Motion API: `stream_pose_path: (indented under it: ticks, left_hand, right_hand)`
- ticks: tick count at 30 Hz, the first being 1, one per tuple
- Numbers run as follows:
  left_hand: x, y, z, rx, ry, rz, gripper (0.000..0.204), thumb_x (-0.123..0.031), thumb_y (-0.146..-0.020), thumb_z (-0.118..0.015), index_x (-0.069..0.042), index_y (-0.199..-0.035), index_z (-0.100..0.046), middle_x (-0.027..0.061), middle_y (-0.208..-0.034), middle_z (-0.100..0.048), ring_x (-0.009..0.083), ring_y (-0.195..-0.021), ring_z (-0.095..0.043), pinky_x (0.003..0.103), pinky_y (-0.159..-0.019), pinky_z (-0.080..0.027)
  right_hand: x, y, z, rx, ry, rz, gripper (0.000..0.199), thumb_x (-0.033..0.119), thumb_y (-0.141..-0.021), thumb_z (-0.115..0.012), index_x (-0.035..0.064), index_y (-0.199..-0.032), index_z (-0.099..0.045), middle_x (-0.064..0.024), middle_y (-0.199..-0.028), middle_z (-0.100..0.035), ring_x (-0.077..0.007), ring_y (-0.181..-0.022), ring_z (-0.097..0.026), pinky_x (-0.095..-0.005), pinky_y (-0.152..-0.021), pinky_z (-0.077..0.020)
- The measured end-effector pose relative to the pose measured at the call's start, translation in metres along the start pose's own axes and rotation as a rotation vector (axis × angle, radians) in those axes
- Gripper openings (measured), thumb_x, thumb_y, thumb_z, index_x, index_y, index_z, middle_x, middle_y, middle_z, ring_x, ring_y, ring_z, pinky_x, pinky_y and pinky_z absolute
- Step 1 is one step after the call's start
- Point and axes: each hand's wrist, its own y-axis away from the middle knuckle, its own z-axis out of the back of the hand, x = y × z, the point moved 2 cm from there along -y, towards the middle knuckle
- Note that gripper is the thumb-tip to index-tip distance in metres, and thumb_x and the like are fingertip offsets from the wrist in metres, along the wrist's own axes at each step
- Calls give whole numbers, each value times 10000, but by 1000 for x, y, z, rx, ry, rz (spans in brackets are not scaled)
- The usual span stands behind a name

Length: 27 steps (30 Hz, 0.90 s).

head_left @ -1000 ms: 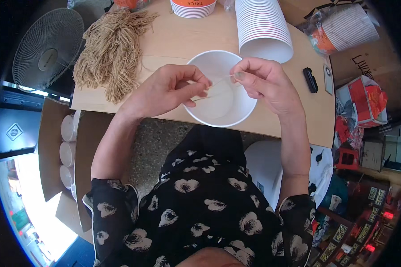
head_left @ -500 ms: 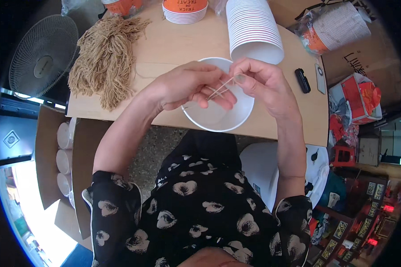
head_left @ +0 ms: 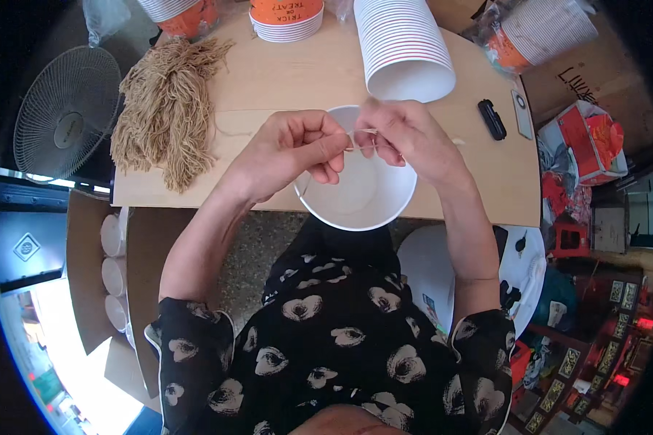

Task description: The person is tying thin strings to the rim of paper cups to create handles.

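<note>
A white paper bucket (head_left: 359,205) stands mouth up at the table's near edge, with both my hands above it. My left hand (head_left: 290,152) pinches a thin light-coloured string (head_left: 363,132) between thumb and forefinger, its other fingers curled. The string runs across a short gap to my right hand (head_left: 408,138), whose bent fingers hold the other part; they are slightly blurred. Whether the string is knotted I cannot make out. Left of my hands lies a thick bundle of tan strings (head_left: 168,109), with one loose strand trailing toward my left hand.
A nested stack of white buckets (head_left: 401,43) lies behind on the table (head_left: 283,80). Orange buckets (head_left: 286,13) stand at the far edge. A black folded tool (head_left: 492,119) lies at right. A fan (head_left: 67,119) and an open carton (head_left: 87,290) with white buckets are at left.
My left hand has gone from loosely spread fingers to a pinch on the string. My right hand has turned over, fingers now pointing down. The whole view has shifted slightly.
</note>
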Motion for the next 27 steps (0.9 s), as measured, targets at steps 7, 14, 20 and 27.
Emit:
stream_pose_path:
  ticks: [7, 14, 20, 27]
  left_hand:
    - [7, -7, -3, -23, -7, -40, 152, -145, -968, -612, 5, -973, -634, 40, -782, -655, 88, -689, -625, 230, -642, -516]
    - [12, -19, 3, -243, -146, -201, 143, -104, -982, -577, 27, -957, -627, 38, -766, -638, 93, -691, -626, 222, -644, -526]
    - [14, -26, -9, -321, -321, -296, 103, -42, -960, -577, 54, -944, -612, 41, -734, -633, 86, -670, -620, 225, -630, -524]
    - [14, -25, -29, -433, -890, -482, 79, 32, -853, -617, -6, -921, -609, 195, -758, -636, 344, -628, -642, 371, -563, -505]
  right_hand:
    - [-5, 3, 3, -118, 275, 285, 310, 211, -987, -567, 2, -764, -618, 19, -637, -525, -38, -598, -456, -211, -543, -378]
    - [-91, 51, 106, -1303, 780, 374, 166, 78, -876, -678, 28, -1033, -702, -109, -957, -635, -199, -825, -626, -316, -741, -507]
    - [-137, 73, 137, -1153, 1196, 33, 230, 190, -839, -703, 109, -1053, -735, -72, -951, -639, -253, -1031, -559, -411, -910, -393]
    - [-155, 62, 165, -1116, 1112, 161, 134, 148, -830, -697, 94, -948, -732, -69, -894, -620, -276, -929, -563, -408, -847, -423]
